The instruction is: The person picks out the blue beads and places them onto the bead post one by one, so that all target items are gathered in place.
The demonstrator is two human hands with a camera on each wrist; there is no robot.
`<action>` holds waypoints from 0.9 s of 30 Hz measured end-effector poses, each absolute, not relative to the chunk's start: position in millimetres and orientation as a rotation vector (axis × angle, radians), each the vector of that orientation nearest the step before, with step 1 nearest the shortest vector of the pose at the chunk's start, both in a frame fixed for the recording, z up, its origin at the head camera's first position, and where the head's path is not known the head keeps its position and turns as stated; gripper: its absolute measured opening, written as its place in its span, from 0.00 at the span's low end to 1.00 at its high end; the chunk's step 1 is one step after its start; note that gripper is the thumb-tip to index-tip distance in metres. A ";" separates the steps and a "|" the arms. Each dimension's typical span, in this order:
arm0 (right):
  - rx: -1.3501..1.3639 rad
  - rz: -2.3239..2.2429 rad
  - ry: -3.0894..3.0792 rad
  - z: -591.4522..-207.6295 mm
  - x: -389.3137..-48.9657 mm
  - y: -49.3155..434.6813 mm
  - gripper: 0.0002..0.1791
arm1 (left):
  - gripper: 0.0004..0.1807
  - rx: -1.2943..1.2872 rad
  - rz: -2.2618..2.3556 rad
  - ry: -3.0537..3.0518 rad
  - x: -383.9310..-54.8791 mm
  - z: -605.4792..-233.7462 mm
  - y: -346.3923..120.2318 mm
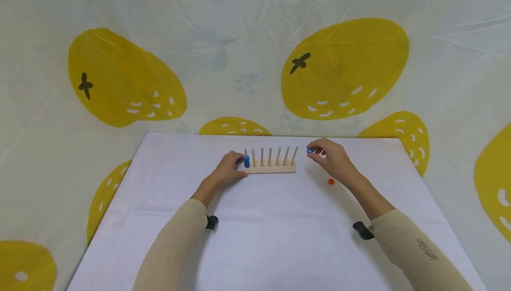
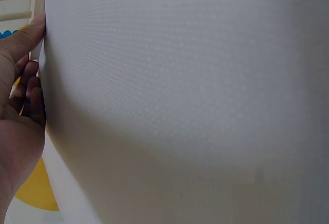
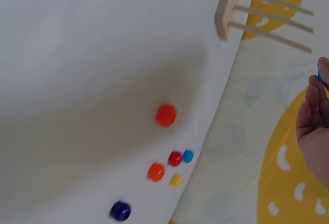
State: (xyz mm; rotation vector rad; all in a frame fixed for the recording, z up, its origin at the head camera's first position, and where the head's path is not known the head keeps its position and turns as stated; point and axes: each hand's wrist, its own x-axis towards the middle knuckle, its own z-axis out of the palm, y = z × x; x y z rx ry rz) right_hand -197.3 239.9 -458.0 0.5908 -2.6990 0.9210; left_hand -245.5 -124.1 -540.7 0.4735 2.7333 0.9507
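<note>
A wooden peg rack [image 1: 271, 170] with a row of upright pegs lies toward the back of the white table. Blue beads [image 1: 246, 162] are stacked on its leftmost peg; the other pegs are bare. My left hand [image 1: 227, 169] grips the rack's left end, thumb at the near side and fingers toward the back. Right of the rack and above the table, my right hand [image 1: 334, 158] pinches a blue bead [image 1: 309, 151] between thumb and fingertips. In the right wrist view only a sliver of that bead shows at the right edge.
An orange-red bead [image 1: 331, 181] lies on the table below the right hand. The right wrist view shows more loose beads: red [image 3: 175, 158], orange [image 3: 156, 171], yellow [image 3: 176, 180], light blue [image 3: 188, 155] and dark blue [image 3: 121, 211]. A patterned cloth [image 1: 239, 60] hangs behind the table.
</note>
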 end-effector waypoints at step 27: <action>0.755 1.022 -2.731 -427.9 -229.0 134.0 0.14 | 0.34 0.472 0.972 2.735 -244.6 -539.9 -124.2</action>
